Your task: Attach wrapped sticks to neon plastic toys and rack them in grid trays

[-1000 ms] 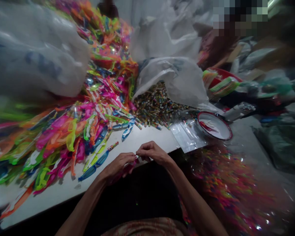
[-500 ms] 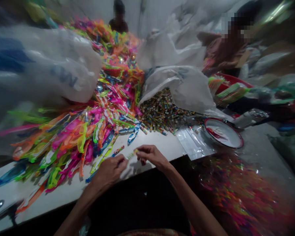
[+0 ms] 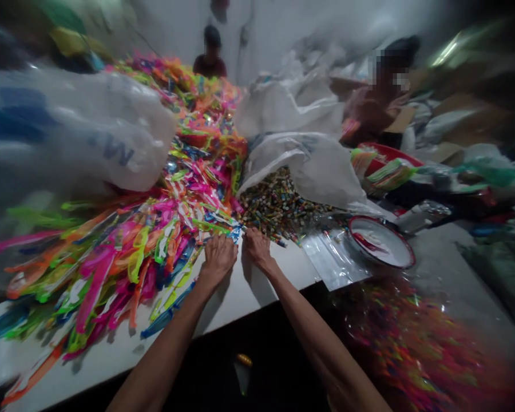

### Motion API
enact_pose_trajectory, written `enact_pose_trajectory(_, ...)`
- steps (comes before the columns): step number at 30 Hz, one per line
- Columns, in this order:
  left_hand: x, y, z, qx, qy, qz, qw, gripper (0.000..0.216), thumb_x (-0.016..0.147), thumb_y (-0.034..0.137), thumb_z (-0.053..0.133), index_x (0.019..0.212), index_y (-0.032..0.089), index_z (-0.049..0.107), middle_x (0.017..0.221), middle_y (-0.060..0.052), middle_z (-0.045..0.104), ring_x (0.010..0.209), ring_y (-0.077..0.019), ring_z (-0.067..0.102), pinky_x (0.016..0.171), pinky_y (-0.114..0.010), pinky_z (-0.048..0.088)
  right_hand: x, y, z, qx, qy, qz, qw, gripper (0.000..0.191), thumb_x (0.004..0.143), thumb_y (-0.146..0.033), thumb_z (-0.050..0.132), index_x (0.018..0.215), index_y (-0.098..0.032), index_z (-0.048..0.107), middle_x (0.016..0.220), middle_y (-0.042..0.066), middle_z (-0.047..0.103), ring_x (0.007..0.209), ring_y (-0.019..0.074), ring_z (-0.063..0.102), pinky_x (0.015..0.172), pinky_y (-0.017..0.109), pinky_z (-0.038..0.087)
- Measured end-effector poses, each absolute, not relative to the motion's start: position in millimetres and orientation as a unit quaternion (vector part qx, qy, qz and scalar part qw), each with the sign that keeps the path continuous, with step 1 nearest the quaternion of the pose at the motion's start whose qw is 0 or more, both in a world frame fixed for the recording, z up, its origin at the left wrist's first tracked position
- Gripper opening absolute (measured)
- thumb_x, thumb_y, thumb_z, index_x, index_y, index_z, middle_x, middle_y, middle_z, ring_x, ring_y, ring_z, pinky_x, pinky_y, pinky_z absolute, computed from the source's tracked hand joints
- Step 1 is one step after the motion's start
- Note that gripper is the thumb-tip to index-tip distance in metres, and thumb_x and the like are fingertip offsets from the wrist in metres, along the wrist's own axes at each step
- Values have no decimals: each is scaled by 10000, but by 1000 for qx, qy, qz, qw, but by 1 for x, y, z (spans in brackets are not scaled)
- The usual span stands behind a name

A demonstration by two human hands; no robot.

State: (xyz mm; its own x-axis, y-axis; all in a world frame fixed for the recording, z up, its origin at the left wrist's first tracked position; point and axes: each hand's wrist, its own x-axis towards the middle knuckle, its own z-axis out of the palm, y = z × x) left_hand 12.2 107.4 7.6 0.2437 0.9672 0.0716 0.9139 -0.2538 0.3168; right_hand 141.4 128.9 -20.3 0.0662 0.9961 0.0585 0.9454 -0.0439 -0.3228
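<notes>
My left hand (image 3: 217, 255) and my right hand (image 3: 257, 246) reach side by side across the white table (image 3: 240, 292). Both hands rest at the near edge of a big heap of bright plastic toy glasses (image 3: 154, 229) in pink, green, orange and blue. The left fingers curl down onto a blue-and-white pair (image 3: 236, 232). Just in front of the right hand begins a pile of small colourful sticks (image 3: 283, 206), and its fingertips bend down onto them. Whether either hand has hold of anything is hidden by the knuckles.
White plastic sacks (image 3: 90, 137) lie left and behind the sticks (image 3: 313, 160). Clear sleeves (image 3: 335, 257) and a red-rimmed white bowl (image 3: 381, 240) sit to the right. A clear bag of coloured pieces (image 3: 412, 337) lies lower right. Two other people (image 3: 381, 91) sit at the far side.
Both hands have moved forward from the table's near edge to the heaps. The small stick pinched between them half a second ago is no longer visible.
</notes>
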Motion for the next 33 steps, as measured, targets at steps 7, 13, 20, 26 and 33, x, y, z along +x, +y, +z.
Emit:
enact_pose_trajectory(7,36,133,-22,761,615,148,144,354,875,213,367,1195,120,488,1270,-210,464,1195,-350,390,927,-484,327,167,93,-24,-718,-660,129,179,182,847,-292,469,837,-196,624,885,53,635,824,174,568,676,265,346)
enact_pose_trajectory(13,34,133,-19,782,578,158,171,221,803,154,423,961,151,577,1107,-157,550,1091,-290,460,896,-401,336,168,79,-24,-722,-607,170,285,184,810,-341,504,772,-189,601,865,40,607,765,157,542,666,268,364)
enact_pose_trajectory(20,13,104,-15,770,541,211,263,382,743,221,516,1124,191,535,860,-62,627,888,-250,553,881,-389,323,185,71,-26,-606,-441,457,479,282,691,-403,622,834,-161,588,639,-12,562,550,113,485,511,233,369)
enact_pose_trajectory(26,2,89,-16,726,493,247,411,167,731,253,510,841,173,605,661,15,565,643,-152,533,634,-256,403,187,53,-9,-520,-366,589,498,321,628,-405,724,790,-134,668,633,-15,550,464,64,462,462,215,337)
enact_pose_trajectory(33,0,83,5,718,418,240,502,327,811,355,482,1068,171,565,626,45,507,483,-90,484,503,-210,382,179,50,7,-474,-385,604,512,292,642,-396,721,794,-150,684,629,-9,573,465,66,467,462,217,333)
